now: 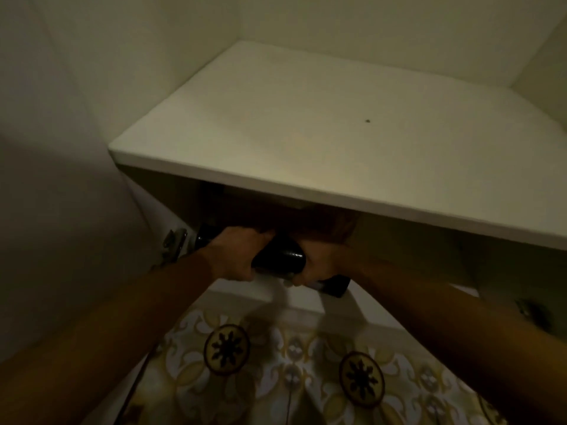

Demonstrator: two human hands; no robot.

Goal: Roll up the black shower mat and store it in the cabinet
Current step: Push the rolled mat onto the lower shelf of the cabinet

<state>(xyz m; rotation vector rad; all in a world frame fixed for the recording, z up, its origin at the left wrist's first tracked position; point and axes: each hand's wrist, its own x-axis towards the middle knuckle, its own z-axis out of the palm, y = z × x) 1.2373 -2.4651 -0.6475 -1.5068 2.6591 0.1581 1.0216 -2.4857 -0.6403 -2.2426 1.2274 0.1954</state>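
Observation:
The black shower mat [283,256] is rolled into a tight tube and lies crosswise at the mouth of the white cabinet [306,124], just under its top panel. My left hand [236,256] grips the roll near its left end. My right hand [322,265] grips it toward the right end, whose black tip sticks out past my fingers. The cabinet's inside is dark, and the far part of the roll is hidden in shadow.
An open cabinet door with a metal hinge [175,243] stands at the left, and a second hinge [530,311] shows at the right. Patterned floor tiles [276,363] lie below. White walls close in on the left and behind.

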